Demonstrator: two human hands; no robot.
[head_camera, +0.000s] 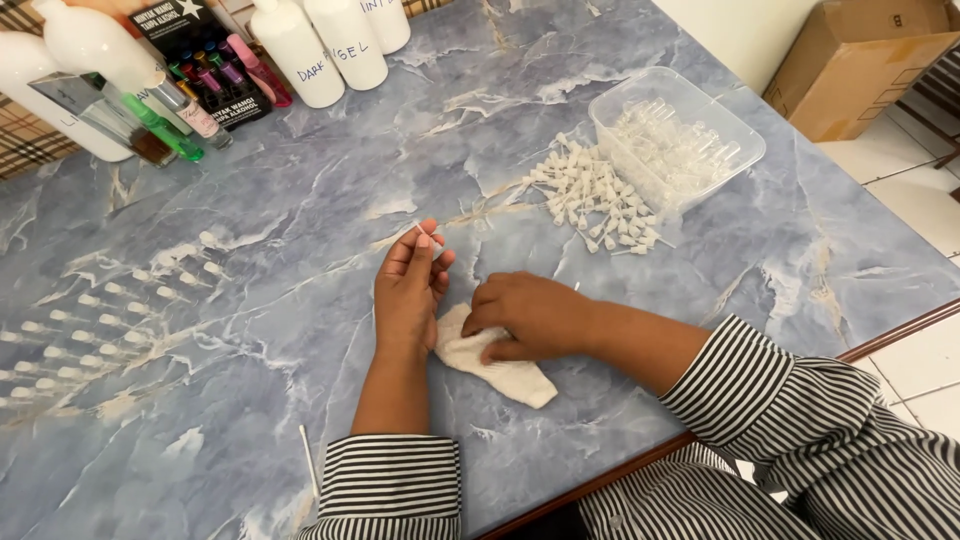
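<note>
My left hand (411, 290) rests on the blue marble table (300, 200) and pinches a small clear tube piece (428, 236) between thumb and fingertips. Just to its right, my right hand (525, 315) presses down on a crumpled white cloth (505, 370) and grips its upper end. A pile of small white spray-pump pieces (592, 195) lies beyond the hands. Behind that pile stands a clear plastic tub (735, 135) filled with small clear vials.
Rows of small vials with white caps (90, 310) lie at the left. White bottles (320, 45), coloured bottles (165, 125) and a black box (200, 50) stand at the back. A cardboard box (860, 60) sits on the floor. A thin white tube (308, 455) lies near my left sleeve.
</note>
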